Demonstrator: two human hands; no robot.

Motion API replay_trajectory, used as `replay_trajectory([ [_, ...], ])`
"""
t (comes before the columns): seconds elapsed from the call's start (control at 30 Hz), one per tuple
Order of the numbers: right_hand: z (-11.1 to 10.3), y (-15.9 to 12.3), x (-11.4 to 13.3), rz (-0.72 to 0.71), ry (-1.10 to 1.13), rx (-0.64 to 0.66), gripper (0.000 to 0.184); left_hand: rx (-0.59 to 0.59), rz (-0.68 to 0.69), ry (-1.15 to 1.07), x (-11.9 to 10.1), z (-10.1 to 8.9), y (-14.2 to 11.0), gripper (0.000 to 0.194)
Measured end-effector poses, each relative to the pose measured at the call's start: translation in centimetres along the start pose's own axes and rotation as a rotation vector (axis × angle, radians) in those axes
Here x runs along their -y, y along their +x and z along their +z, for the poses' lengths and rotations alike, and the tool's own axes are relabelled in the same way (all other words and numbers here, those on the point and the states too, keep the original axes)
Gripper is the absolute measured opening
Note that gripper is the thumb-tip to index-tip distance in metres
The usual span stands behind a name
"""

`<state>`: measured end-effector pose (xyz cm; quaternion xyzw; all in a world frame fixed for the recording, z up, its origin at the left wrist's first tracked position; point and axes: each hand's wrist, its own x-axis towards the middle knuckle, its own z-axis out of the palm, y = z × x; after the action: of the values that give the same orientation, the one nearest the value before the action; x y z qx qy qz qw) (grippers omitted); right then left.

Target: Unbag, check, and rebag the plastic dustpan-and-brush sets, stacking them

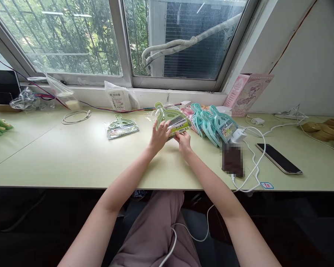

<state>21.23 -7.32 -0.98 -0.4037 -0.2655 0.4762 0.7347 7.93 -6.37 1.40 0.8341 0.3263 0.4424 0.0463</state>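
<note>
Both my hands hold a light green mini dustpan-and-brush set (pixel 171 118) wrapped in clear plastic, lifted a little above the pale green table (pixel 72 155). My left hand (pixel 159 136) grips its left lower edge with fingers curled on top. My right hand (pixel 183 141) pinches its lower right corner by the label. A second packed green set (pixel 121 128) lies flat on the table to the left. A row of teal and pink sets (pixel 211 124) leans together just right of my hands.
A black phone (pixel 279 158) lies at the right, near a white charger (pixel 238 135) and cables. A pink box (pixel 247 92) leans on the wall. Plastic bags (pixel 119 97) sit on the window sill. A coiled white cable (pixel 75 116) lies at the left.
</note>
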Motion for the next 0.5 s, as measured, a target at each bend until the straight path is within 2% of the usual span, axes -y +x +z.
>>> replay_trajectory([
  [0.1,-0.1,0.2,0.0,-0.004,-0.004,0.0,0.027,0.057,0.043,0.044,-0.1,0.1,-0.3,0.028],
  [0.17,-0.3,0.3,0.0,-0.006,0.004,0.0,0.028,0.04,0.033,0.039,-0.4,0.2,-0.6,0.034],
  [0.23,-0.4,0.5,0.0,-0.006,0.017,-0.004,0.028,-0.12,-0.086,0.003,-0.5,0.2,-0.6,0.048],
  [0.3,-0.5,0.7,0.1,-0.005,0.022,-0.009,0.027,-0.373,-0.31,-0.089,0.0,0.3,-0.3,0.068],
  [0.33,-0.5,0.8,0.2,-0.005,0.02,-0.01,0.026,-0.465,-0.435,-0.174,0.5,0.4,-0.1,0.075],
  [0.37,-0.5,0.8,0.2,-0.006,0.017,-0.008,0.026,-0.499,-0.55,-0.285,1.1,0.4,0.2,0.079],
  [0.4,-0.5,0.9,0.3,-0.005,0.015,-0.003,0.025,-0.458,-0.634,-0.422,1.8,0.5,0.5,0.081],
  [0.43,-0.5,0.9,0.3,-0.002,0.014,0.004,0.025,-0.349,-0.675,-0.565,2.4,0.7,0.7,0.08],
  [0.5,-0.4,0.9,0.3,0.011,0.014,0.011,0.024,-0.114,-0.635,-0.781,3.4,1.1,0.9,0.076],
])
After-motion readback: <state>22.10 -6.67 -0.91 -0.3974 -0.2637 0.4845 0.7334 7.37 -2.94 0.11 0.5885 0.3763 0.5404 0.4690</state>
